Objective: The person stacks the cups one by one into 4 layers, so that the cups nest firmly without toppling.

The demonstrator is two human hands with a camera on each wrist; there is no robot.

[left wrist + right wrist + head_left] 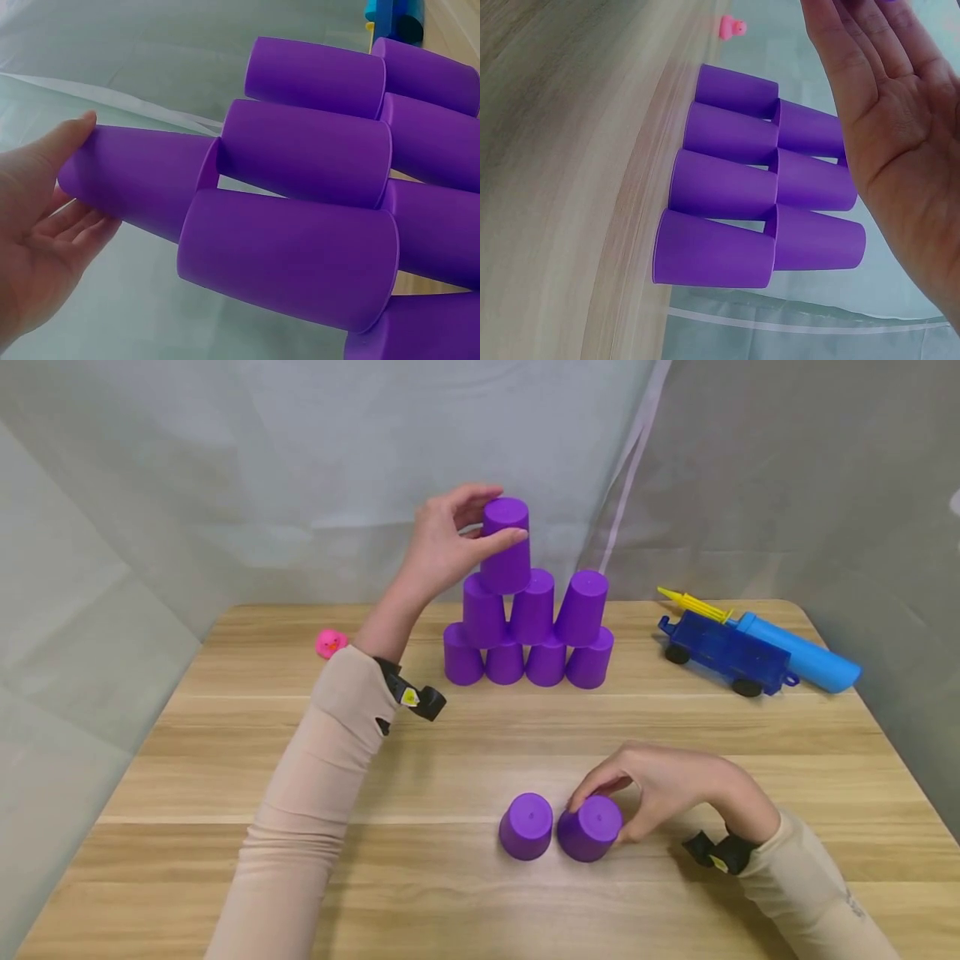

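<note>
Purple plastic cups, plain and tapered, all stood mouth down on the wooden desk (300, 760). Left of the frame's centre, the left hand (442, 547) reached up to the top cup (506, 545), which sat at the peak of the cup pyramid (528, 635), resting on the two leftmost cups of the middle row. Its fingers (501, 537) were curled round the cup's upper half, thumb on the near side and the others wrapped behind, so the cup lay pinched between them; the left wrist view showed the thumb tip on the cup's closed end (82, 161) and the palm just beside its wall. Below it the pyramid had three cups in the middle row and four along the bottom, standing at the upper centre of the frame near the desk's far edge.

Lower and right of centre, two loose cups stood side by side, touching. The left loose cup (527, 825) stood free. The right hand (660, 785) arched over the right loose cup (590, 827), its fingers (592, 789) bent and gripping the cup's far and right sides, the cup sitting under the fingertips.
</note>
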